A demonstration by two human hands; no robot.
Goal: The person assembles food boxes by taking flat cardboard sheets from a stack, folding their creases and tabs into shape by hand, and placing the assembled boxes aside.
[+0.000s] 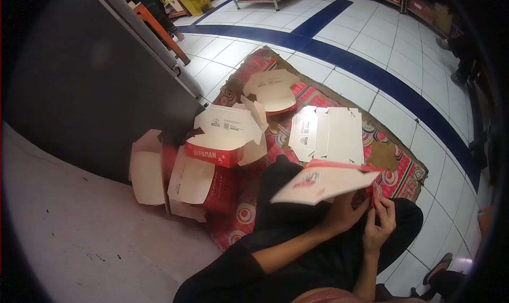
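Over my lap, my left hand (pixel 347 214) is closed on a partly folded white and red carton (pixel 331 182), whose wide flap points left. My right hand (pixel 380 224) pinches the carton's red edge at its right end. Just beyond it, a flat unfolded white carton (pixel 330 135) lies on the patterned red mat (pixel 389 168). To the left stand several folded red and white boxes with raised flaps, among them a box marked SI PAMAN (pixel 212 156) on top of others and one farther back (pixel 271 94).
A dark grey panel (pixel 95 75) rises at the left beside the boxes. Beyond the mat is white tile floor (pixel 424 104) with blue stripes. A yellow bin (pixel 194 0) stands at the back. Another person's feet (pixel 450 59) show at the upper right, and a sandalled foot (pixel 439 268) at the lower right.
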